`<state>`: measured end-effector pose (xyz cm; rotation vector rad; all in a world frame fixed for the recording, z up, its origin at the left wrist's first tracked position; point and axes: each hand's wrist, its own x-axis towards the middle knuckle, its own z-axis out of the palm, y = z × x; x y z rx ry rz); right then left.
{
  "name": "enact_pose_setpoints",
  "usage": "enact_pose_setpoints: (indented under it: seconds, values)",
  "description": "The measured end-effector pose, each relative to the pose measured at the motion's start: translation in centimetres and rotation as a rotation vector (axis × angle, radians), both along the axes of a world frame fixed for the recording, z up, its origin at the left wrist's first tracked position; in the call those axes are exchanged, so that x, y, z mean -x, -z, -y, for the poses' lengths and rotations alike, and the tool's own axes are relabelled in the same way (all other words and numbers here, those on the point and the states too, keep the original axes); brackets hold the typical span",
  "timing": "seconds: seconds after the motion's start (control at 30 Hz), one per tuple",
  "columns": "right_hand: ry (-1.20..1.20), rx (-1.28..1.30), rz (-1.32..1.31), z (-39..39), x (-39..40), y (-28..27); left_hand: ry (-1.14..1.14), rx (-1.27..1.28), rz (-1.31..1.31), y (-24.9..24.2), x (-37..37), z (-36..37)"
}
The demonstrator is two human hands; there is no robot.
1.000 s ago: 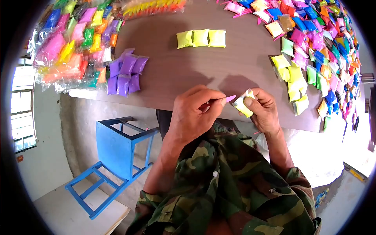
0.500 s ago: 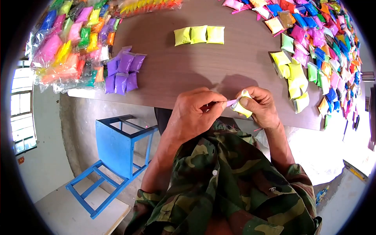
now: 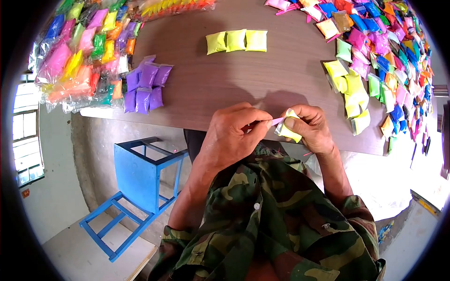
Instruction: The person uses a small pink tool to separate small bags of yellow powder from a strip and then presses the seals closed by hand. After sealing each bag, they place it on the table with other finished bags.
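Note:
My left hand (image 3: 239, 129) is closed, its thumb and forefinger pinching a thin pinkish-purple stick (image 3: 277, 121). The stick's far end meets the edge of a small yellow packet (image 3: 289, 133). Holding that packet between thumb and fingers is my right hand (image 3: 310, 127), also closed. Both hands are over the table's front edge, close together. Farther back on the table lies a row of three yellow packets (image 3: 236, 40). Several more yellow packets (image 3: 352, 89) lie to the right of my right hand.
Several purple packets (image 3: 146, 88) sit at the left, beside large clear bags of colourful packets (image 3: 77, 54). A big heap of mixed packets (image 3: 375, 35) covers the table's right side, with pink sticks (image 3: 287, 10) at its edge. A blue chair (image 3: 138, 175) stands below the table's left front.
The yellow packet has tilted slightly in my right hand, and a little more of the stick shows. Otherwise both hands keep nearly the same place; the view has shifted very slightly.

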<state>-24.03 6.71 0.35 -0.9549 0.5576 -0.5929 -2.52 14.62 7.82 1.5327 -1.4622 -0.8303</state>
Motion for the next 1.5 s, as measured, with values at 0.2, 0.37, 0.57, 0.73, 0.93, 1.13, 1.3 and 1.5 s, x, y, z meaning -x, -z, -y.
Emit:
enact_pose_setpoints:
  seconds: [0.2, 0.37, 0.57, 0.73, 0.93, 1.13, 1.3, 1.5]
  values:
    - [0.006, 0.006, -0.02, -0.02, -0.05, 0.1, 0.004, -0.018, 0.023, -0.03, -0.11, -0.04]
    - [0.04, 0.052, -0.056, -0.26, -0.36, 0.14, 0.021, -0.006, 0.026, 0.16, -0.24, -0.12]
    - [-0.01, 0.031, -0.038, 0.05, -0.11, 0.01, 0.015, -0.019, 0.014, 0.19, -0.35, -0.26]
    - [-0.008, 0.038, -0.04, 0.02, -0.19, 0.1, 0.013, -0.017, 0.015, 0.2, -0.4, -0.25]
    - [0.003, 0.037, -0.044, 0.0, -0.23, 0.1, 0.0, -0.025, 0.0, 0.33, -0.42, -0.31]
    - [-0.004, 0.045, -0.051, 0.06, -0.19, 0.15, -0.015, -0.044, 0.02, -0.05, -0.33, -0.29]
    - [-0.001, 0.035, -0.058, 0.0, -0.23, -0.1, -0.01, -0.042, 0.001, 0.16, -0.26, -0.28]
    - [-0.004, 0.045, -0.055, 0.01, -0.23, 0.14, -0.014, -0.029, 0.024, 0.15, -0.24, -0.27]
